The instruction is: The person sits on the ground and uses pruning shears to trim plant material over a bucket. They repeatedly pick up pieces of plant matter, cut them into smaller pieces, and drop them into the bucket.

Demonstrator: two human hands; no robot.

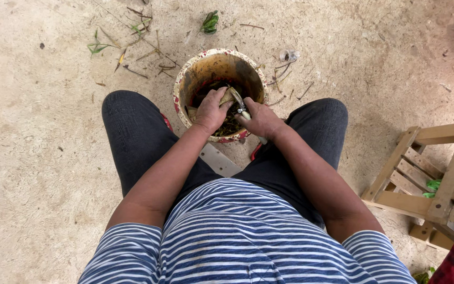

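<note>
Between my knees stands a worn bucket point(186, 79) with a red-and-white rim and dark plant scraps inside. Over its near edge my left hand point(210, 109) grips a pale, fibrous piece of plant point(227, 97). My right hand point(261, 119) is closed around a small knife point(239, 103) with a light handle, its blade resting against the plant piece. Both hands hover just above the bucket's contents.
Bare sandy concrete floor lies all around. Twigs and green leaves point(132, 39) are scattered behind the bucket, with a small clear object point(289, 54) at its right. A wooden slatted crate point(437, 179) stands at my right, green leaves inside. I sit on a low stool point(219, 159).
</note>
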